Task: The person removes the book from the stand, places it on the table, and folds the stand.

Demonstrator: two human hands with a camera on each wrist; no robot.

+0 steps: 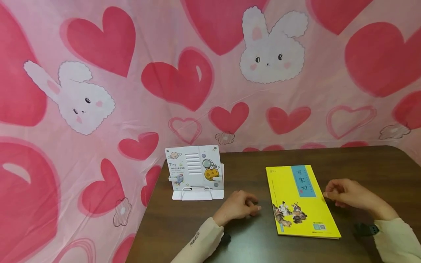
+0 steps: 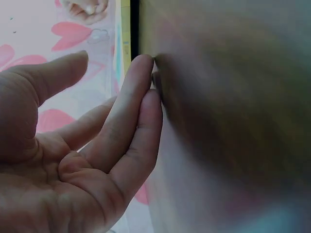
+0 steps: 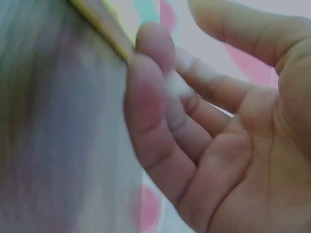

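Left hand (image 1: pixel 237 207): left of the yellow book, apart from it. Fingers loose and slightly bent, thumb free, nothing gripped. Fingertips down at the tabletop; whether they bear weight, cannot tell. Looks like a resting pose.

Right hand (image 1: pixel 350 195): just beside the book's right edge. Fingers relaxed and part bent, no grip seen. Fingertips very close to that edge; contact cannot be settled, right wrist view blurred. Placement would suit steadying or taking hold of the edge.

Yellow book (image 1: pixel 302 204): closed, flat between the hands, blue title panel uppermost. Slightly slanted, lettering upright for the wearer, presumably so the cover reads easily and either hand can reach it.

White stand (image 1: pixel 194 179): left of the book, beyond the left hand. Panel upright, leaning back a little; wire support (image 1: pixel 197 194) at its foot, probably a ledge for pages. Holds nothing.

Brown table (image 1: pixel 246 171) beneath the book; pink heart-and-rabbit cloth (image 1: pixel 227 86) hangs behind it.
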